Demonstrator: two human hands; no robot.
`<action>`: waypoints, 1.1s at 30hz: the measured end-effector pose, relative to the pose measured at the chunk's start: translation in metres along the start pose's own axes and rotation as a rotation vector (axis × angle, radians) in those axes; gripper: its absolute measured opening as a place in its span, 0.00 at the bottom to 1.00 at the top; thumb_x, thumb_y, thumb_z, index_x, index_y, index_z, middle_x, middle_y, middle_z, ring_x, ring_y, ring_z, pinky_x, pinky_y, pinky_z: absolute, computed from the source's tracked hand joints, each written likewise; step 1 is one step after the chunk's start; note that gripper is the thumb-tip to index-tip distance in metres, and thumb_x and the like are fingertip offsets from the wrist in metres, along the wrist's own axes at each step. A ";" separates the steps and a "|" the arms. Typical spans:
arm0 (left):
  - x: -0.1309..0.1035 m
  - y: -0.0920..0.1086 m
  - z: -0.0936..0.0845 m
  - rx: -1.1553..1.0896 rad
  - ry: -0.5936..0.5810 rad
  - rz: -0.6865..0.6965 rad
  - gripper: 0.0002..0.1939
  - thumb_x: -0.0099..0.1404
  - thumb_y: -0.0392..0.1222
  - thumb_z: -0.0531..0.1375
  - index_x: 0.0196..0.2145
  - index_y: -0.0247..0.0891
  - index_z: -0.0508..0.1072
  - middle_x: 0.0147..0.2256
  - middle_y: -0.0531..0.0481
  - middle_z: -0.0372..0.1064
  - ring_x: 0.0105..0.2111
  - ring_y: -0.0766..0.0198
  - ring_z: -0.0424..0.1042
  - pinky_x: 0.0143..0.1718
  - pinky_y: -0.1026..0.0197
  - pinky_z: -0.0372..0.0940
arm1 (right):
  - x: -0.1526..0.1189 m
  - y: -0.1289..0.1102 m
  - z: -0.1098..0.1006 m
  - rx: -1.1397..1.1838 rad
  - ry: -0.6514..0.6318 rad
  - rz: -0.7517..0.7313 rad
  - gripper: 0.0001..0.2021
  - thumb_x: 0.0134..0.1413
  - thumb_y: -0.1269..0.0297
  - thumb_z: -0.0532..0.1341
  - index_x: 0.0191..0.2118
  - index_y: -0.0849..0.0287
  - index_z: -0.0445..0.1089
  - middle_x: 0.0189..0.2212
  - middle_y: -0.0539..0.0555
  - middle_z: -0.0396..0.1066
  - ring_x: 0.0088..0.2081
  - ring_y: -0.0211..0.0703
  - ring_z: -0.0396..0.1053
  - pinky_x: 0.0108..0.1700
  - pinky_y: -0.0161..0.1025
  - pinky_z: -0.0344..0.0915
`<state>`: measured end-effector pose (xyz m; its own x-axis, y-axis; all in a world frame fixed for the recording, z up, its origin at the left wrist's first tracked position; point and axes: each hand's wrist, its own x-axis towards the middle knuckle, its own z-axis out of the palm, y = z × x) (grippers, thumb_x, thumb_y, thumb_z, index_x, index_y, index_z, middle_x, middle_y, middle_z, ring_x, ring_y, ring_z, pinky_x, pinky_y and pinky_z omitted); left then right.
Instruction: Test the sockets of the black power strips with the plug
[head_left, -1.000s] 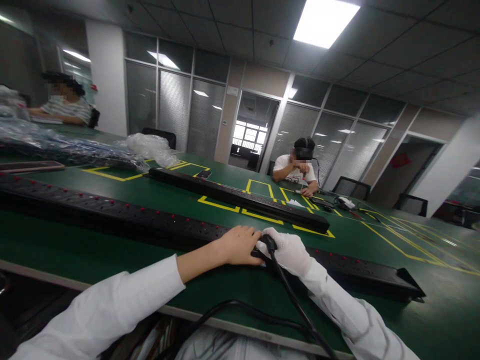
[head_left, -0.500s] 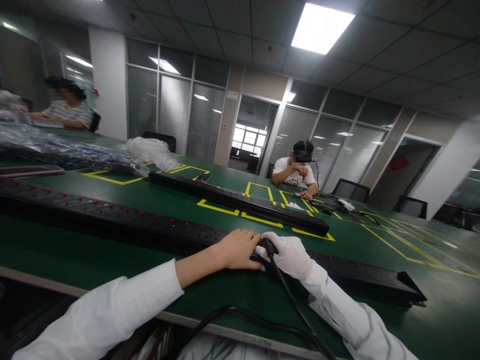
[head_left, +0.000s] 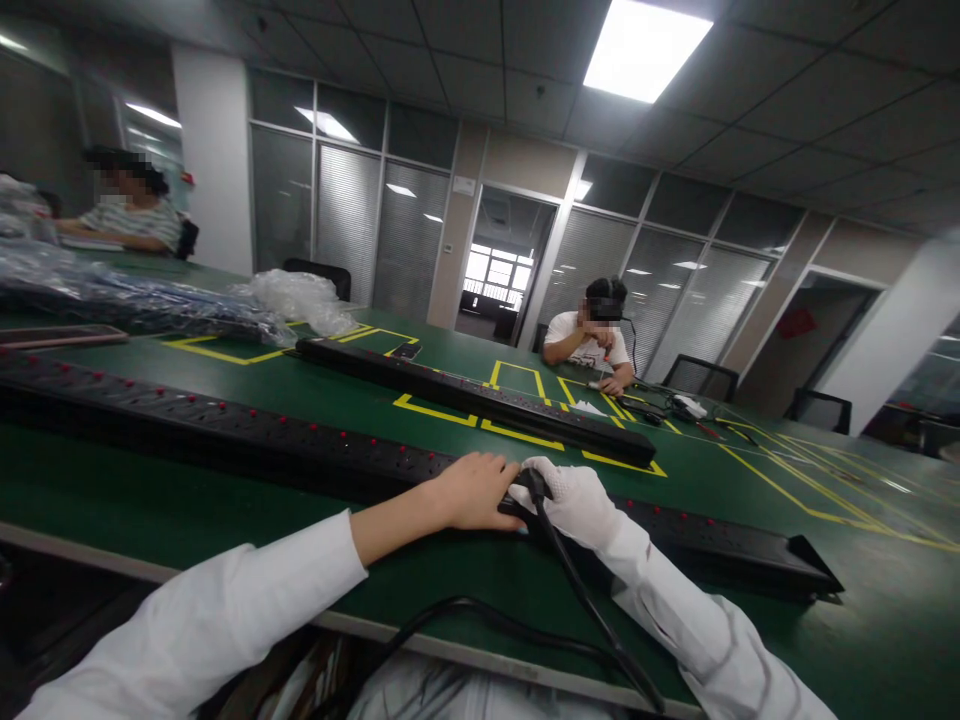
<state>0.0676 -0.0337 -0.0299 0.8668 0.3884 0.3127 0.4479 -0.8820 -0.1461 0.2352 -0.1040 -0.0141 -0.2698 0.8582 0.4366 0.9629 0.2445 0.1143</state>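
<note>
A long black power strip (head_left: pixel 300 440) with a row of red dots lies across the green table (head_left: pixel 285 535). My bare left hand (head_left: pixel 478 491) grips it near the middle, fingers over the top and thumb on the near side. Right beside it, my white-gloved right hand (head_left: pixel 574 500) is closed round a black plug (head_left: pixel 534 486) at the strip's top face. The plug's prongs are hidden. From it a thick black cable (head_left: pixel 574 580) runs down over the table's front edge.
A second black strip (head_left: pixel 480 395) lies farther back, parallel. Clear plastic wrap (head_left: pixel 150 295) and a phone (head_left: pixel 67 337) are at the left. Two people sit across the table, one (head_left: pixel 589 340) near thin cables (head_left: pixel 645 408). Yellow tape marks the tabletop.
The view has shifted very slightly. Both hands keep the same hold on the strip and the plug.
</note>
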 end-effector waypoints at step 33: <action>0.000 -0.001 -0.005 -0.022 -0.064 -0.004 0.39 0.53 0.68 0.45 0.54 0.36 0.54 0.40 0.41 0.65 0.38 0.52 0.66 0.37 0.55 0.57 | 0.005 0.001 -0.001 0.055 -0.083 0.104 0.20 0.52 0.46 0.47 0.42 0.52 0.63 0.27 0.50 0.72 0.29 0.38 0.70 0.28 0.30 0.56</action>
<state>0.0660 -0.0342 -0.0256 0.8776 0.4076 0.2524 0.4471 -0.8859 -0.1238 0.2344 -0.0999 -0.0109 -0.1708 0.9142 0.3676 0.9843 0.1750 0.0223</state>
